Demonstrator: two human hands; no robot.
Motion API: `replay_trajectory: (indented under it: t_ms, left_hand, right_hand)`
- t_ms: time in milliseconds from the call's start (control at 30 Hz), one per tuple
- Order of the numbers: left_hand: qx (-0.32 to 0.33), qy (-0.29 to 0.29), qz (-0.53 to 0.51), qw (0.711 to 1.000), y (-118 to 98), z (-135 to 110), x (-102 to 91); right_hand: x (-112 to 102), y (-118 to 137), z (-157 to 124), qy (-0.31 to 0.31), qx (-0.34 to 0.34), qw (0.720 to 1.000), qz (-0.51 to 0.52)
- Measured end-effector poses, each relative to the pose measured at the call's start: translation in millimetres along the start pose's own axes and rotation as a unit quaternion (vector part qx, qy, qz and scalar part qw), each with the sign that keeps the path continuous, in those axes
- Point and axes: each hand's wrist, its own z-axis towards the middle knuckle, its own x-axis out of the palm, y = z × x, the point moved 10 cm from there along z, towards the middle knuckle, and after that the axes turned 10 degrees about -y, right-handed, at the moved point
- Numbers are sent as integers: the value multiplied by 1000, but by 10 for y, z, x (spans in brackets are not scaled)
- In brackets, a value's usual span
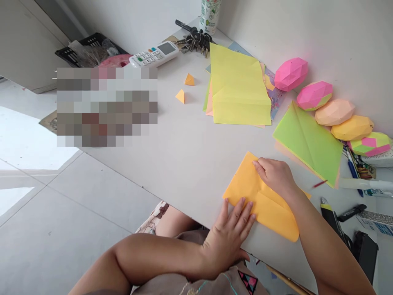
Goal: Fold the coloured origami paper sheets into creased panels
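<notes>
white table [184, 159] | orange sheet [266, 205] | yellow-topped sheets [241, 88] | green-topped sheets [310, 143] | keys [198, 39] | two orange paper pieces [189, 80]

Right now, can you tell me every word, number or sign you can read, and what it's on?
None can be read for sure.
White can: green print, too small.
White remote: button marks, too small.
Purple sheet: lettering, partly covered and blurred.
Blue sheet: marks, too small.
Box at the right edge: printed lines, too blurred.
</notes>
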Motion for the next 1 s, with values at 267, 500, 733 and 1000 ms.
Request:
replay_trajectory:
  t_ms: [267, 500, 733, 1000]
  left_hand:
    - [-4, 13, 1, 1000, 21, 3, -6]
    - [-5, 16, -5, 1000, 21, 14, -10]
    - [-10, 14, -11, 1000, 22, 22, -25]
    - [-17, 25, 1, 1000, 40, 11, -1]
  right_hand:
    - [19, -18, -5, 13, 4, 1000, -11]
    - [7, -8, -2, 5, 2, 1000, -14]
    - [18, -26, -9, 7, 5, 1000, -13]
    - [13, -22, -6, 6, 4, 1000, -13]
